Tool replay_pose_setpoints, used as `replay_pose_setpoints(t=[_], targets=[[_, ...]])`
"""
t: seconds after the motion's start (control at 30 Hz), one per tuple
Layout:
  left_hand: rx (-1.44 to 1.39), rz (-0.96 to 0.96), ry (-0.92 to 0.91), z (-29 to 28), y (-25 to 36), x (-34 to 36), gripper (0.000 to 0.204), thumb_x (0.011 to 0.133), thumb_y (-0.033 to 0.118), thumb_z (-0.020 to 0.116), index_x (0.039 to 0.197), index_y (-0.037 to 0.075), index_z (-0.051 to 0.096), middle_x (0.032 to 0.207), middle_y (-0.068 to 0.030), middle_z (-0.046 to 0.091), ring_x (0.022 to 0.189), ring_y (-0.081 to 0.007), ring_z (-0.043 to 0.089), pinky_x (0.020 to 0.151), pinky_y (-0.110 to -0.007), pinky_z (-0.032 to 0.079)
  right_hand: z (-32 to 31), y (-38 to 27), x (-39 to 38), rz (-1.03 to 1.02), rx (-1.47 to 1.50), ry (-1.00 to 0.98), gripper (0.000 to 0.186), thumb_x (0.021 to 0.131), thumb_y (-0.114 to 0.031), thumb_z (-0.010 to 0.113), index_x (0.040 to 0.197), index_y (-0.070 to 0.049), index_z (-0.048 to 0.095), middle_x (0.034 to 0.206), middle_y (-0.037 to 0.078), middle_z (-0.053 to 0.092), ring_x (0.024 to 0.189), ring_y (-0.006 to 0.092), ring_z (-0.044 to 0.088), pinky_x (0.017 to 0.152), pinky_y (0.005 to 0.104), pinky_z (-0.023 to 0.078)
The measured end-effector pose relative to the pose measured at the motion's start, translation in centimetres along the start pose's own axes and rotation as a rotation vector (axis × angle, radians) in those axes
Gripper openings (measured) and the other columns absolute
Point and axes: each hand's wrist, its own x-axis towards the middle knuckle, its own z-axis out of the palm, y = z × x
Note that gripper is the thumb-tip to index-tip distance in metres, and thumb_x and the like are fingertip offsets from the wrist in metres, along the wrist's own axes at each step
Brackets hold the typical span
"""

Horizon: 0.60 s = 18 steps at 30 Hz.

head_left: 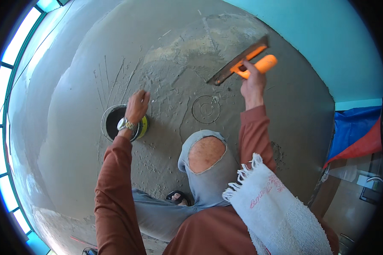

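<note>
My right hand (253,87) is wrapped round the orange handle of a plastering trowel (252,54). Its long, mortar-smeared blade is raised, tilted up toward the right, and looks slightly blurred. Below the blade, a round swirl mark (206,109) is pressed into the wet grey cement floor (166,114). My left hand (137,105), with a metal watch at the wrist, is held over the far side of a bucket (144,126). Its fingers are curled together, and whatever they may hold is hidden. The bucket is dark inside, with a yellow patch on its outer wall.
Rough lumps and scratch lines cover the cement around the bucket. A turquoise wall (323,46) bounds the right side; green-framed windows (6,102) line the left. A blue and red sheet (355,131) hangs at right. My bent knee (206,154) and a white towel (276,199) are close in.
</note>
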Motion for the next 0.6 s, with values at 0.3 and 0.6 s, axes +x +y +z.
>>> replay_pose_setpoints(t=[0.3, 0.6], targets=[[0.306, 0.132, 0.02, 1.7, -2.1, -2.5, 0.02, 0.093, 0.024, 0.063, 0.095, 0.004, 0.068, 0.098, -0.0141, 0.068, 0.102, -0.0321, 0.06, 0.092, -0.045, 0.042, -25.0, 8.5, 8.6, 0.225, -1.214, 0.0, 0.027, 0.076, -0.024, 0.083, 0.083, -0.002, 0.07, 0.072, 0.005, 0.067, 0.065, 0.0193, 0.067, 0.059, 0.0369, 0.053], [0.369, 0.003, 0.115, 2.2, -2.6, -2.3, 0.018, 0.089, 0.028, 0.067, 0.095, 0.012, 0.072, 0.101, -0.0069, 0.07, 0.111, -0.0271, 0.057, 0.097, -0.044, 0.033, -36.4, 13.0, 8.8, 0.527, -0.902, 0.39, 0.027, 0.075, -0.009, 0.075, 0.098, 0.002, 0.066, 0.082, 0.01, 0.068, 0.069, 0.0228, 0.069, 0.065, 0.039, 0.058]])
